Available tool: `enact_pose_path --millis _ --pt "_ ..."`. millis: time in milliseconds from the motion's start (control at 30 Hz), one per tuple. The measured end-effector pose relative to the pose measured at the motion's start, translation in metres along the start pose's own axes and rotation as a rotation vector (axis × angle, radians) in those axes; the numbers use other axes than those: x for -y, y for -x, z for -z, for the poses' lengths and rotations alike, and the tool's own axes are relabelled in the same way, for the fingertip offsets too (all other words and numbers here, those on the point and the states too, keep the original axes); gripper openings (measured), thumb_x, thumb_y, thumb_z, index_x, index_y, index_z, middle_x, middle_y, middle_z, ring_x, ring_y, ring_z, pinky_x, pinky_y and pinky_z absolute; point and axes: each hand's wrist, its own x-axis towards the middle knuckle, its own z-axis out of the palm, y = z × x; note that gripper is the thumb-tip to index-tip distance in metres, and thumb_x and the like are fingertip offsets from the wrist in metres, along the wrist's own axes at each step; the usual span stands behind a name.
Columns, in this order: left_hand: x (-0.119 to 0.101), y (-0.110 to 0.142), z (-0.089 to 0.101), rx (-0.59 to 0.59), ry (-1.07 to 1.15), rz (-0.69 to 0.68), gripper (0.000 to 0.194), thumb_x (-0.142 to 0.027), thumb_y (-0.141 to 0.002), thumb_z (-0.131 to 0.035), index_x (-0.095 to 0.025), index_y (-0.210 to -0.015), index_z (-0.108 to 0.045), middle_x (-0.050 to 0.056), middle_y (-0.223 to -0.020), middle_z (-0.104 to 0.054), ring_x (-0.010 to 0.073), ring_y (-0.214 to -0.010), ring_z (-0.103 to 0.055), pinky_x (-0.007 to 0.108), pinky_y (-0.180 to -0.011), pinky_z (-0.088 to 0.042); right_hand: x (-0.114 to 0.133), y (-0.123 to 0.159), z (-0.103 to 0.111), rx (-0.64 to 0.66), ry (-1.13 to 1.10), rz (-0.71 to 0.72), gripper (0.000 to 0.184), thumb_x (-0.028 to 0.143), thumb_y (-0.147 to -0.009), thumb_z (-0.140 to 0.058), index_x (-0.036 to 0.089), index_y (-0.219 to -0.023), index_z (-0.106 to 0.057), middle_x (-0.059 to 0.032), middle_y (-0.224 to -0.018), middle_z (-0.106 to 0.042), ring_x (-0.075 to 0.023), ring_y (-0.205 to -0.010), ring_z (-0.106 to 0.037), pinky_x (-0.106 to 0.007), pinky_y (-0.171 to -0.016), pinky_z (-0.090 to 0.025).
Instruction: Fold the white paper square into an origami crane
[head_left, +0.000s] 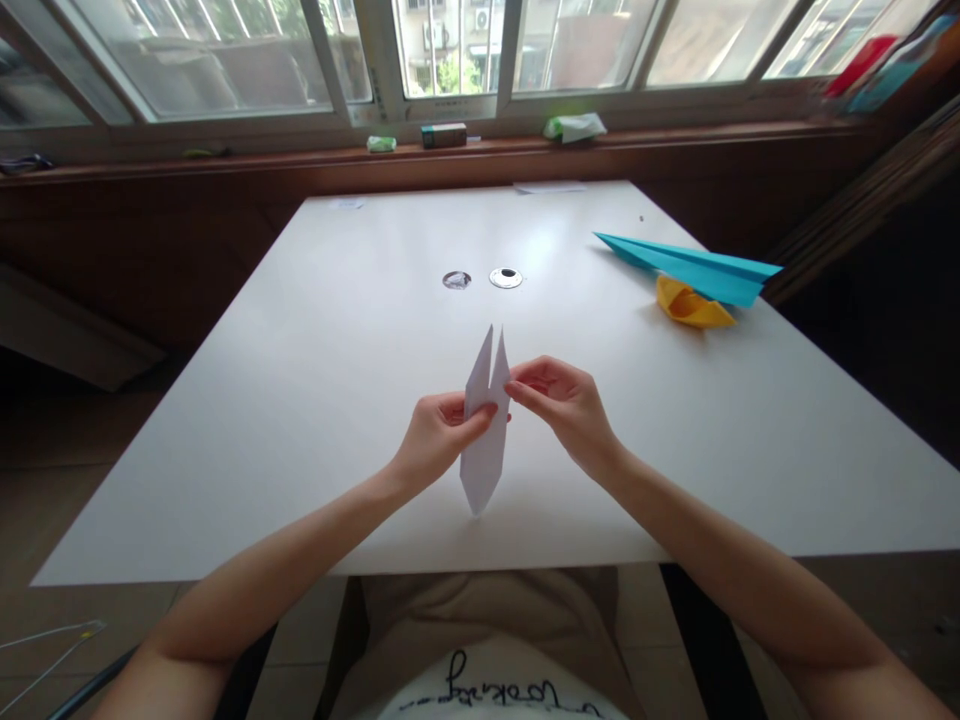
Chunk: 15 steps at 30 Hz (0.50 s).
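Observation:
A folded white paper (484,450) stands upright above the near middle of the table, with two narrow points at its top split by a slit and a blunt point below. My left hand (446,425) grips its left side, thumb across the front and fingers behind. At the upper right edge, my right hand (559,395) pinches the paper just below the right point between thumb and forefinger. The fingertips behind the paper are mostly hidden.
On the white table (300,350) lie two round stickers or discs (457,281), a blue paper plane (690,268) and a yellow paper boat (691,305) at the right. A small box (444,135) and a tissue pack (574,127) sit on the window ledge.

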Motion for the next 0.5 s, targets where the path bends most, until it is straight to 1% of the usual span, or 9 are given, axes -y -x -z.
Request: enact_pose_path --millis 100,200,300,367,500 --pt "0.0009 0.0004 -0.0015 0.042 0.031 0.010 0.025 -0.036 -0.076 -0.063 -0.013 -0.084 -0.070 0.010 -0.088 -0.073 0.0256 -0.085 -0.067 0.032 -0.072 -0.050 -0.0032 0.0003 0.0000 -0.017 -0.045 -0.012 0.022 0.035 -0.067 -0.073 0.017 -0.068 -0.060 -0.0016 -0.069 -0.064 -0.0139 -0.059 -0.059 -0.031 -0.055 -0.053" --pt "0.0006 -0.0008 -0.0019 0.102 0.110 0.047 0.028 -0.037 -0.077 -0.063 -0.013 -0.088 -0.070 0.010 -0.088 -0.073 0.0254 -0.084 -0.068 0.034 -0.076 -0.050 -0.0043 -0.0001 0.0016 -0.035 -0.066 -0.026 0.022 0.034 -0.067 -0.073 0.017 -0.065 -0.058 -0.0019 -0.071 -0.065 -0.0130 -0.059 -0.058 -0.028 -0.049 -0.051" --pt "0.0005 -0.0024 -0.0021 0.142 0.156 0.068 0.031 -0.040 -0.079 -0.060 -0.013 -0.093 -0.068 0.009 -0.086 -0.072 0.0244 -0.082 -0.067 0.034 -0.076 -0.050 -0.0036 -0.0003 0.0025 -0.058 -0.052 -0.008 0.021 0.033 -0.068 -0.072 0.018 -0.064 -0.057 -0.0016 -0.071 -0.065 -0.0128 -0.059 -0.059 -0.027 -0.049 -0.051" --pt "0.0012 -0.0031 -0.0022 0.109 0.121 0.035 0.032 -0.042 -0.080 -0.057 -0.014 -0.092 -0.068 0.007 -0.082 -0.071 0.0216 -0.080 -0.065 0.031 -0.072 -0.049 -0.0033 -0.0001 0.0024 -0.068 -0.038 0.022 0.021 0.031 -0.068 -0.073 0.018 -0.064 -0.057 -0.0015 -0.071 -0.065 -0.0129 -0.060 -0.059 -0.028 -0.051 -0.051" --pt "0.0032 -0.0035 -0.0019 -0.016 -0.003 -0.040 0.030 -0.043 -0.080 -0.057 -0.015 -0.079 -0.067 0.002 -0.072 -0.065 0.0140 -0.069 -0.058 0.023 -0.061 -0.043 -0.0047 0.0012 0.0009 -0.105 0.041 0.052 0.021 0.030 -0.066 -0.074 0.018 -0.064 -0.057 -0.0016 -0.071 -0.065 -0.0128 -0.063 -0.060 -0.028 -0.059 -0.052"
